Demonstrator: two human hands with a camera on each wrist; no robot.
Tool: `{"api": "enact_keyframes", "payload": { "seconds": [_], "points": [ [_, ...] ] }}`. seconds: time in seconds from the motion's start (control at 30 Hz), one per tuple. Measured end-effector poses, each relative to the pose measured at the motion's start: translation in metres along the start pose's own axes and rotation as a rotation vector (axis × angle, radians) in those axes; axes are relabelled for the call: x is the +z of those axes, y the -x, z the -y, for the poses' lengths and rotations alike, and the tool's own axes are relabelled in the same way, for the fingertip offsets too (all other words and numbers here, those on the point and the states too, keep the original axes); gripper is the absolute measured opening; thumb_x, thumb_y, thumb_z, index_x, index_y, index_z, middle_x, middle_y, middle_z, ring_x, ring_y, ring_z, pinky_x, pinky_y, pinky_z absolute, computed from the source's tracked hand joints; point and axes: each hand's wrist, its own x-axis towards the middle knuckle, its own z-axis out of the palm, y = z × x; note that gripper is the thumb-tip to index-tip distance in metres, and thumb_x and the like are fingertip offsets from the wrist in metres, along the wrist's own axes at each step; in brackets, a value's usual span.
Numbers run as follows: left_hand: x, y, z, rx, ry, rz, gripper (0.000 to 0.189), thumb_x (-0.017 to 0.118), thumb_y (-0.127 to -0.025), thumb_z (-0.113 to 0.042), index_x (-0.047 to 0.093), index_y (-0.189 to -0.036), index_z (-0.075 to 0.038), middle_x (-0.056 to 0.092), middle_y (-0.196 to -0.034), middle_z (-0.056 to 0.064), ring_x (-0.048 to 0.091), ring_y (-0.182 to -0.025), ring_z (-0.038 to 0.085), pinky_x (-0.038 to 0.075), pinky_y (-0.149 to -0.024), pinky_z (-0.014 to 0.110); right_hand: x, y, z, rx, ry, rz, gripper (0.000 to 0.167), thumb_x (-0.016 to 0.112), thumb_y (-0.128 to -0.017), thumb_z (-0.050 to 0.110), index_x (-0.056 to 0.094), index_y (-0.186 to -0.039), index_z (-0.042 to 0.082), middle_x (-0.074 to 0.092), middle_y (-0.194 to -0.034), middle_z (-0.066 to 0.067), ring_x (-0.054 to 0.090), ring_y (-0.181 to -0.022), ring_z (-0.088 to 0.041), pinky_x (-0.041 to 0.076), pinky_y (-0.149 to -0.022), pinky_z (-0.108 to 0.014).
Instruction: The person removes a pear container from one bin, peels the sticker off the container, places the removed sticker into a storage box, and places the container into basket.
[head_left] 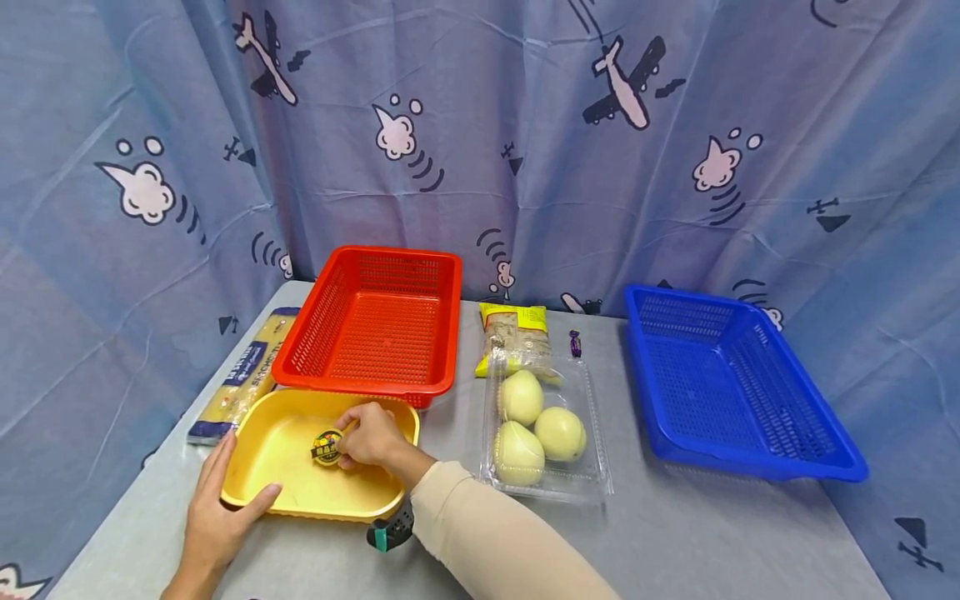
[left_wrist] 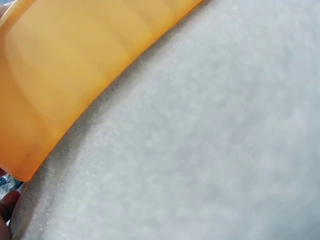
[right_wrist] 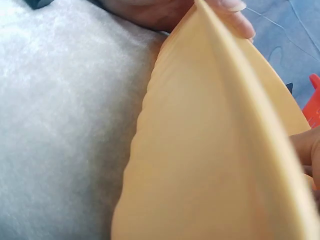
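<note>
In the head view, my left hand (head_left: 213,504) holds the near left corner of a yellow plastic basin (head_left: 258,454), thumb at the near rim and fingers along the left side. My right hand (head_left: 372,435) reaches over into the basin and pinches a round black-and-yellow label (head_left: 327,448) at its right edge, low inside. Whether the label sticks to the bottom cannot be seen. The left wrist view shows mainly the basin's outer wall (left_wrist: 85,65). From the right wrist, the blurred near rim (right_wrist: 250,95) crosses the picture, with left-hand fingertips (right_wrist: 242,22) over its far end.
A red basket (head_left: 386,333) stands behind the basin, and a long yellow-and-blue packet (head_left: 243,371) lies at left. Right of the basin are a clear box of pale round fruit (head_left: 558,433), a yellow bag (head_left: 517,329) and a purple-wrapped candy (head_left: 575,343). A blue basket (head_left: 738,383) sits far right.
</note>
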Motion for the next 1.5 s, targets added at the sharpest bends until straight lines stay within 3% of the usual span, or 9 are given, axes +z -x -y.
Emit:
{"api": "enact_keyframes", "payload": {
  "seconds": [0.33,0.63,0.8,1.03,1.2,1.5],
  "points": [
    [0.002,-0.003,0.001,0.047,0.011,-0.009,0.095,0.082,-0.075,-0.012,0.029,-0.153,-0.013,0.026,-0.155,0.013,0.018,-0.140,0.012,0.012,-0.109,0.022,-0.001,0.002,-0.004,-0.015,0.214,-0.006,0.019,0.079,-0.075,-0.004,0.067,-0.077,0.011,0.061,-0.060,-0.003,0.062,-0.044,-0.015,0.051,-0.044,-0.025],
    [0.003,-0.002,-0.001,0.042,0.018,-0.008,0.094,0.082,-0.075,-0.012,0.030,-0.153,-0.013,0.027,-0.155,0.012,0.019,-0.140,0.012,0.013,-0.109,0.020,-0.002,0.002,-0.007,-0.041,0.240,-0.011,0.018,0.080,-0.074,-0.002,0.067,-0.073,0.010,0.059,-0.066,-0.002,0.062,-0.044,-0.014,0.050,-0.043,-0.024],
    [0.004,-0.002,-0.001,0.034,0.015,-0.005,0.094,0.082,-0.075,-0.012,0.029,-0.153,-0.013,0.026,-0.155,0.012,0.019,-0.140,0.013,0.013,-0.109,0.021,-0.003,0.004,-0.006,-0.058,0.261,-0.025,0.018,0.081,-0.074,0.001,0.067,-0.069,0.012,0.058,-0.062,0.000,0.061,-0.044,-0.012,0.048,-0.042,-0.021],
    [0.003,-0.001,-0.002,0.005,0.001,0.010,0.095,0.081,-0.077,-0.015,0.026,-0.154,-0.014,0.024,-0.156,0.013,0.018,-0.141,0.021,0.011,-0.111,0.026,-0.007,0.008,-0.003,-0.111,0.393,-0.079,0.016,0.078,-0.074,0.007,0.070,-0.069,0.019,0.054,-0.043,0.009,0.054,-0.046,-0.005,0.042,-0.048,-0.018],
    [0.003,-0.001,-0.001,0.002,0.007,0.008,0.094,0.081,-0.077,-0.014,0.026,-0.154,-0.015,0.023,-0.156,0.012,0.017,-0.142,0.021,0.011,-0.112,0.028,-0.010,0.011,0.000,-0.095,0.351,-0.071,0.014,0.078,-0.074,0.006,0.071,-0.072,0.018,0.056,-0.045,0.007,0.055,-0.042,-0.007,0.043,-0.045,-0.019],
    [0.002,0.000,-0.002,-0.041,-0.017,0.014,0.095,0.081,-0.079,-0.019,0.024,-0.155,-0.014,0.021,-0.156,0.014,0.016,-0.142,0.027,0.010,-0.113,0.036,-0.015,0.020,0.012,-0.094,0.275,-0.032,0.010,0.079,-0.078,0.008,0.073,-0.083,0.014,0.061,-0.054,0.003,0.064,-0.052,-0.015,0.042,-0.042,-0.021]
  ]
}}
